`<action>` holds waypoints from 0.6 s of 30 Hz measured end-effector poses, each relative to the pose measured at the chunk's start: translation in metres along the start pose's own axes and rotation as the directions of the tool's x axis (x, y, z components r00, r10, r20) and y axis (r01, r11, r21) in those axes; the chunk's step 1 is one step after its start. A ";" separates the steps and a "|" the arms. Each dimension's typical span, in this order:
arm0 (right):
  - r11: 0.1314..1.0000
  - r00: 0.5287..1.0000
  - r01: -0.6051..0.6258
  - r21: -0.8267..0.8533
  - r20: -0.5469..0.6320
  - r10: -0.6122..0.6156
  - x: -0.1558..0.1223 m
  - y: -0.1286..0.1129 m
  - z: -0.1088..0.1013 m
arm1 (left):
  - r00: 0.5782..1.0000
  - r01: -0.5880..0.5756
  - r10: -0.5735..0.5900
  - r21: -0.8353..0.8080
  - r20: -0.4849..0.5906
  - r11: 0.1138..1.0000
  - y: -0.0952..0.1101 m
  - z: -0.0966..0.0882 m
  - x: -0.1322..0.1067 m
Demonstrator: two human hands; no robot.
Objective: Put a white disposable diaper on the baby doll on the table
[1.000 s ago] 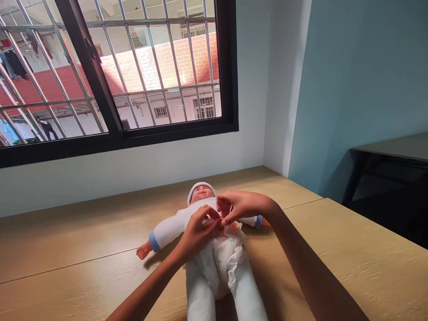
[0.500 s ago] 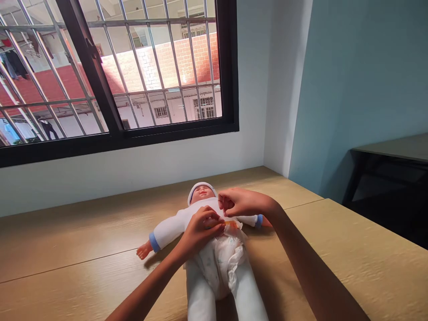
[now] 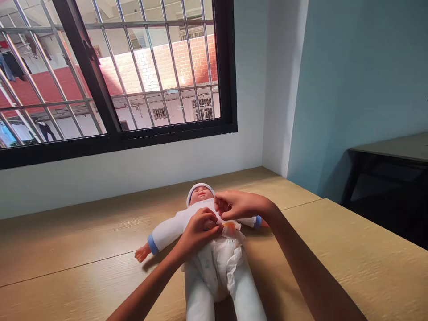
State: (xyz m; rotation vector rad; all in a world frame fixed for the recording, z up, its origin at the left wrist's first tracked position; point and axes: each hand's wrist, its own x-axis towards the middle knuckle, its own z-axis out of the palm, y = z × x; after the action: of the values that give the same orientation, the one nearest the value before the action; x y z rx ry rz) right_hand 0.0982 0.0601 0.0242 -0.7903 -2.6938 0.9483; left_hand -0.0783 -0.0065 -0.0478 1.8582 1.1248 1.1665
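A baby doll [image 3: 169,232] in a white top with blue cuffs and a white cap lies on its back, legs toward me. Around its hips is a white diaper [image 3: 222,258] with ruffled leg edges and an orange patch [image 3: 230,228] at the waist. My left hand [image 3: 200,231] is closed at the diaper's waist, thumb and fingers pinching its upper edge. Just above and to the right, my right hand [image 3: 240,205] is curled in a pinch over the doll's belly. Whatever its fingertips hold is too small to make out.
The doll lies on a pale wooden table [image 3: 83,249] with a seam across it. Behind stand a white wall [image 3: 167,156] and a barred window with a black frame [image 3: 174,133]. A dark table [image 3: 384,178] is at the right.
Both hands keep almost the same pose at the diaper's waist. The whole view has shifted slightly, with only tiny finger movement.
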 end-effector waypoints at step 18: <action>0.990 0.995 0.094 0.101 0.027 -0.097 0.010 0.004 0.011 | 1.000 -0.018 0.019 -0.031 0.014 0.999 0.004 0.001 0.000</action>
State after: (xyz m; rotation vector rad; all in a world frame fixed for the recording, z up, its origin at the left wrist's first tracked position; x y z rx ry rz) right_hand 0.0881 0.0625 0.0129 -0.6258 -2.6604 1.0712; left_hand -0.0763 -0.0078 -0.0450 1.8547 1.0783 1.1727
